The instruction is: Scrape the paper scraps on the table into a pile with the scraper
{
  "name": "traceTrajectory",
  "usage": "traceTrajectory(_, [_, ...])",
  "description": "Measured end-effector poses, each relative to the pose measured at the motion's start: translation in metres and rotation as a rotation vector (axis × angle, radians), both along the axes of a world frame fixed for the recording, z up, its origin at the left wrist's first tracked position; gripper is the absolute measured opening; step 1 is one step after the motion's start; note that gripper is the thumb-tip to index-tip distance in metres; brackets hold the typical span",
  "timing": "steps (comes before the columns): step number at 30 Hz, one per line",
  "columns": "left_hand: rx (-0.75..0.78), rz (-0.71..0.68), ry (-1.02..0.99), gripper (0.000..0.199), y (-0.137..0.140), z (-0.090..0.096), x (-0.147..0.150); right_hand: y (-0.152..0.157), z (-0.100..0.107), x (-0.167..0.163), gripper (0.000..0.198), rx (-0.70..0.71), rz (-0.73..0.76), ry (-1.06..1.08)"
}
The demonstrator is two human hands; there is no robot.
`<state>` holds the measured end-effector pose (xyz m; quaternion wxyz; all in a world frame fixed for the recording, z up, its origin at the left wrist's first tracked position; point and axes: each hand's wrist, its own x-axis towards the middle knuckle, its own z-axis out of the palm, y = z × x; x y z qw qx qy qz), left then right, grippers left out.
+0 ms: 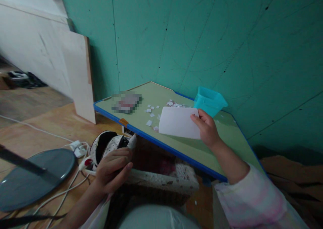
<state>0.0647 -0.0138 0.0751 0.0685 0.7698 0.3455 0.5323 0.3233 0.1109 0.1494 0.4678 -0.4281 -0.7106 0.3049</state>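
My right hand (208,127) pinches the right edge of a white sheet of paper (178,123), thumb on top, holding it over the green tabletop (191,150). Small white paper pieces (149,123) lie scattered to the left of the sheet and behind it. A turquoise plastic container (208,101) stands just behind my right hand. My left hand (114,170) is low at the table's front side, fingers curled, by the pale speckled rim of a basket (161,181). What those fingers hold, if anything, is hidden.
A pixelated flat object (127,103) lies on the table's left part. Blue edging (156,141) runs along the table front. On the floor at left are a round grey base (37,178) and a power strip (78,150) with white cables. The green wall (151,37) rises behind.
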Motion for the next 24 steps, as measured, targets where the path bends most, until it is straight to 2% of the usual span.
traceTrajectory(7, [-0.057, -0.15, -0.08, 0.025, 0.0038, -0.0037, 0.0001, -0.001, 0.0018, 0.0009, 0.016, 0.028, -0.055, 0.019])
traceTrajectory(15, [-0.047, -0.113, -0.076, 0.023, 0.0034, -0.0006, -0.0005, -0.003, 0.0002, -0.0004, 0.016, -0.028, 0.002, -0.014])
traceTrajectory(20, [-0.052, -0.14, -0.102, 0.025, 0.0035, -0.0017, 0.0005, -0.0012, 0.0031, -0.0003, 0.016, -0.021, -0.043, 0.035])
traceTrajectory(24, [-0.021, -0.037, -0.062, 0.022, 0.0011, -0.0004, 0.0004, 0.0016, -0.0014, -0.0004, 0.018, -0.025, -0.02, -0.024])
